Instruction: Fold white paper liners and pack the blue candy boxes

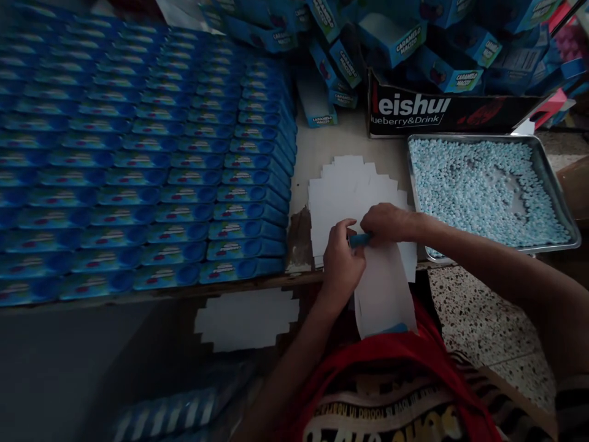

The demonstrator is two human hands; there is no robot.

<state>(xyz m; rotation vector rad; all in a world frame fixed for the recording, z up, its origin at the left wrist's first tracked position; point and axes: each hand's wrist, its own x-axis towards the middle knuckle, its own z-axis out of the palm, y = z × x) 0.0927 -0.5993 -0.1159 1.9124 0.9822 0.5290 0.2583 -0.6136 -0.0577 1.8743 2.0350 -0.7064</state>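
In the head view my left hand and my right hand are close together at the table's front edge. Between them is a partly folded cardboard box, white on the inside with blue showing at its far end and near end. My left fingers curl around the far left corner, and my right fingers pinch the far end from the other side. The box's near end rests against my red apron. Just beyond my hands lies a pile of flat white box blanks.
Rows of blue boxes cover the table's left. A metal tray of small pale-blue candies sits right. Behind it, a black carton holds folded blue boxes. Another white blank lies below the table edge.
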